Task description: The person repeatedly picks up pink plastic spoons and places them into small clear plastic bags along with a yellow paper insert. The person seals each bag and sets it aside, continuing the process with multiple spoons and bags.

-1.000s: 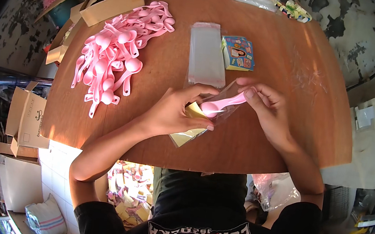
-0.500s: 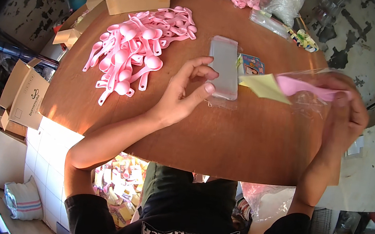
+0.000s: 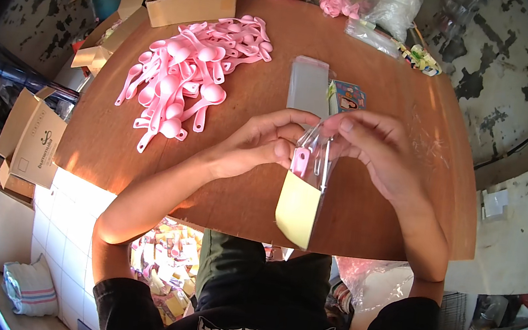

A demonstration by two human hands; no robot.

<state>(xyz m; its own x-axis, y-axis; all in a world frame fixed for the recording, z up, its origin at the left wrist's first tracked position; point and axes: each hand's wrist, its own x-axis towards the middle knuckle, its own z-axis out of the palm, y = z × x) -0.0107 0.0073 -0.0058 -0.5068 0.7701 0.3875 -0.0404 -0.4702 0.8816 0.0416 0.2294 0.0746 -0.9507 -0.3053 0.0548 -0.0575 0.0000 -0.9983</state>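
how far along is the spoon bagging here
In hand: the left hand and right hand hold one clear plastic sleeve with a yellow card upright, a pink plastic spoon already inside; its top looks unsealed. Left: a large heap of loose pink plastic spoons and a stack of empty clear sleeves wait on the round wooden table. Finished packs can't be told apart.

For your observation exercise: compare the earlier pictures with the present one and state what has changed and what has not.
The right hand swung the clear bag back from the right to the centre; the left hand, free half a second ago, took hold of its top again. The spoon pile and flat bag stack stayed put.
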